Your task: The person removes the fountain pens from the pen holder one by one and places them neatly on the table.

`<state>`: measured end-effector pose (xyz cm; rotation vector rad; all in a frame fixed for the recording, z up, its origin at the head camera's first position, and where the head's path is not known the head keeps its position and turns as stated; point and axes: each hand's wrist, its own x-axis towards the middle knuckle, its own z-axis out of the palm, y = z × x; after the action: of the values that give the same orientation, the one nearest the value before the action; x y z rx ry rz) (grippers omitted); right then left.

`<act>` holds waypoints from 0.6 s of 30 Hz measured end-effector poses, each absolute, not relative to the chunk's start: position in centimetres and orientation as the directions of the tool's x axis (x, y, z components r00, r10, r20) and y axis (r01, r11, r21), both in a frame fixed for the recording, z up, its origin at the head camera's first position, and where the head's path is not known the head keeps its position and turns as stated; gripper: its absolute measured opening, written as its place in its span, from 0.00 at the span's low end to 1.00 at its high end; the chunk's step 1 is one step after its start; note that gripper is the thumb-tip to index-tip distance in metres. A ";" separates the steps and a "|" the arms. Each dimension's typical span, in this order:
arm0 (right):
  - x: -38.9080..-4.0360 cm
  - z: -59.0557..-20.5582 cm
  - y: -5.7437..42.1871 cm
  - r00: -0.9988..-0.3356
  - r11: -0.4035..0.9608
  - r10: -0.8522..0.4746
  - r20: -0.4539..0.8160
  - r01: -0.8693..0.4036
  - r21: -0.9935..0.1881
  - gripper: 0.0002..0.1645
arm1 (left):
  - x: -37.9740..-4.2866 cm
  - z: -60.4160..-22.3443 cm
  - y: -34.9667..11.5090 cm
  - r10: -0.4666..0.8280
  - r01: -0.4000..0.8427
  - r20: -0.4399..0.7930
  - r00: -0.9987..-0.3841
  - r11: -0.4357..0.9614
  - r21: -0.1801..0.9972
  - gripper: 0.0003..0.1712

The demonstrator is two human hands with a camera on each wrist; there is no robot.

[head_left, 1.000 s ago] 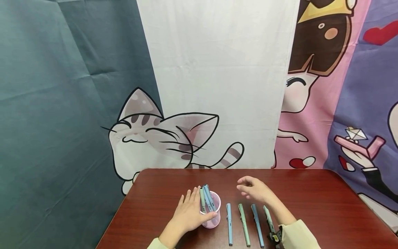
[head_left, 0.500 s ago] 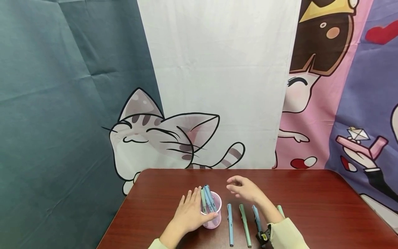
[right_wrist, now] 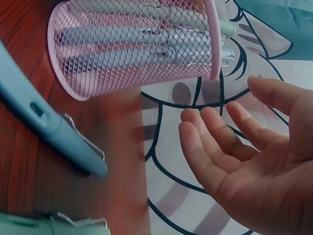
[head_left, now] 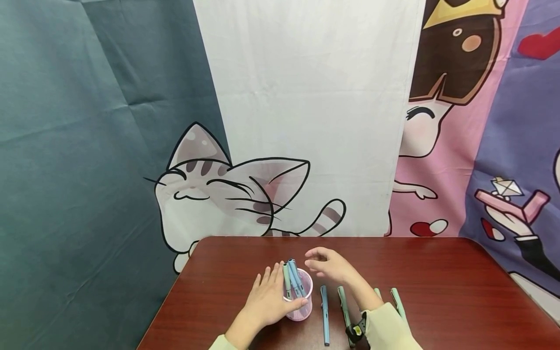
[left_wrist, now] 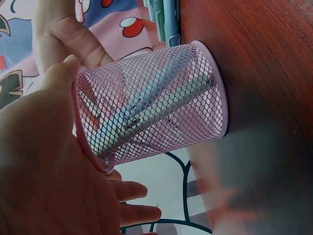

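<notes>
A pink mesh pen holder [head_left: 301, 312] stands upright with a green pen [head_left: 286, 280] and two blue pens leaning in it. My left hand [head_left: 266, 302] rests against its left side, fingers straight and thumb lying along the near rim; in the left wrist view the palm is at the holder's rim. Just right of the holder, my right hand [head_left: 329, 265] hovers with relaxed fingers and nothing in them. The right wrist view shows that hand [right_wrist: 254, 161] apart from the mesh. Below it lie a blue pen [head_left: 325, 316] and a green pen [head_left: 343, 304].
Further right, another green pen [head_left: 398, 302] lies on the brown table [head_left: 455, 291], and a pen tip [head_left: 377, 291] shows beside the right forearm, which hides the rest. A black strap device [head_left: 356, 332] sits on the right wrist. Cartoon-printed cloth [head_left: 323, 121] hangs behind the table.
My right hand has moved left over the row of pens towards the pen holder, its forearm now covering different pens. The left hand and the holder have stayed in place.
</notes>
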<state>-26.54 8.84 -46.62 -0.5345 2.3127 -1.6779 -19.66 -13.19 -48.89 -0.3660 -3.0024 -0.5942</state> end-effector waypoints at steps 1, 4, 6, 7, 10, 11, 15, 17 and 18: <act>-26.6 -46.7 8.7 -0.906 0.269 -0.422 0.027 -0.154 -0.951 0.23 | -19.7 -48.9 -13.2 0.220 0.243 0.104 -0.970 0.898 0.368 0.69; -26.7 -46.9 8.1 -0.910 0.246 -0.414 0.032 -0.146 -0.958 0.22 | -19.7 -48.9 -13.2 0.221 0.244 0.104 -0.970 0.898 0.367 0.69; -26.7 -47.1 7.8 -0.912 0.234 -0.409 0.032 -0.138 -0.962 0.22 | -19.7 -48.9 -13.2 0.223 0.246 0.103 -0.969 0.898 0.364 0.69; -26.7 -47.2 7.6 -0.913 0.233 -0.407 0.030 -0.136 -0.963 0.22 | -19.7 -48.9 -13.2 0.225 0.247 0.103 -0.969 0.899 0.362 0.69; -26.8 -47.4 7.1 -0.913 0.233 -0.406 0.032 -0.138 -0.963 0.22 | -19.6 -48.8 -13.2 0.229 0.250 0.101 -0.968 0.900 0.357 0.69; -26.8 -47.5 7.0 -0.913 0.233 -0.407 0.032 -0.138 -0.963 0.22 | -19.6 -48.8 -13.2 0.230 0.251 0.100 -0.968 0.900 0.357 0.69; -26.8 -47.6 6.6 -0.908 0.245 -0.415 0.051 -0.166 -0.955 0.21 | -19.7 -48.8 -13.3 0.230 0.247 0.090 -0.969 0.901 0.357 0.69; -26.9 -47.5 6.5 -0.904 0.261 -0.422 0.067 -0.192 -0.946 0.20 | -19.8 -48.9 -13.3 0.230 0.246 0.087 -0.969 0.900 0.359 0.70; -26.9 -47.5 6.4 -0.903 0.271 -0.423 0.074 -0.204 -0.941 0.19 | -19.8 -48.8 -13.3 0.229 0.244 0.085 -0.970 0.901 0.359 0.70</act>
<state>-26.89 6.40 -47.50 -0.5872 2.3451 -1.6891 -19.77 -13.26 -48.85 -0.3769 -3.0234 -0.5793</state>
